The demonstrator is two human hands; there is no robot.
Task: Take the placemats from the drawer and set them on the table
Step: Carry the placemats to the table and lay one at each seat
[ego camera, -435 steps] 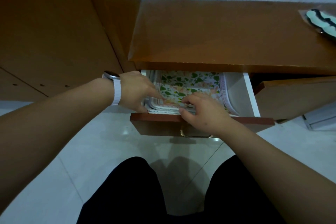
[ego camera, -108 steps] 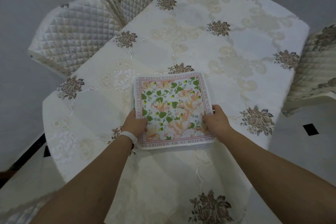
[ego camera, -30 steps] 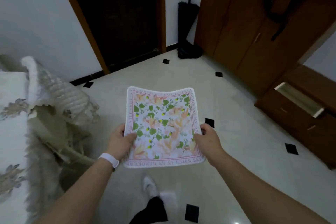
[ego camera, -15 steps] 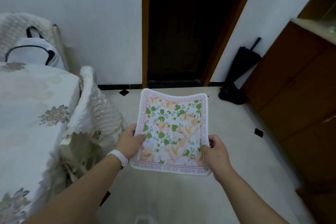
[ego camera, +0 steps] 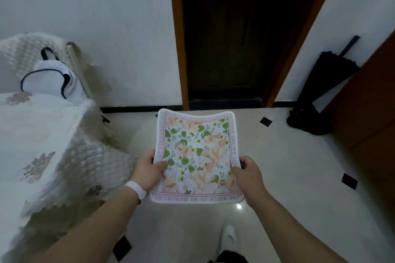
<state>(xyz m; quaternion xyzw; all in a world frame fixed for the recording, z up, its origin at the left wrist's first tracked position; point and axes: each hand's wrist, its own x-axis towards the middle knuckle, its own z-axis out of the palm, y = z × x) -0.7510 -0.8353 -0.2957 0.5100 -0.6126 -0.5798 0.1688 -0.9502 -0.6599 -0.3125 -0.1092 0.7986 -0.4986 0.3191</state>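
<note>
A square placemat [ego camera: 195, 153] with a floral print and a pink lettered border hangs flat in the air above the tiled floor. My left hand [ego camera: 147, 170] grips its left edge, thumb on top; a white wristband sits on that wrist. My right hand [ego camera: 248, 172] grips its right edge. The table [ego camera: 27, 134], covered by a cream floral cloth, stands at the left, apart from the mat. The drawer is out of view.
A quilted chair [ego camera: 89, 162] stands between me and the table; another chair with a white bag [ego camera: 51, 80] is at the table's far end. A dark doorway [ego camera: 230, 34] lies ahead. A black umbrella [ego camera: 316, 92] leans beside a brown cabinet [ego camera: 372, 117] on the right.
The view has swung left from the cabinet and drawer toward the doorway and table. Both hands keep hold of the placemat; the table now fills more of the left.
</note>
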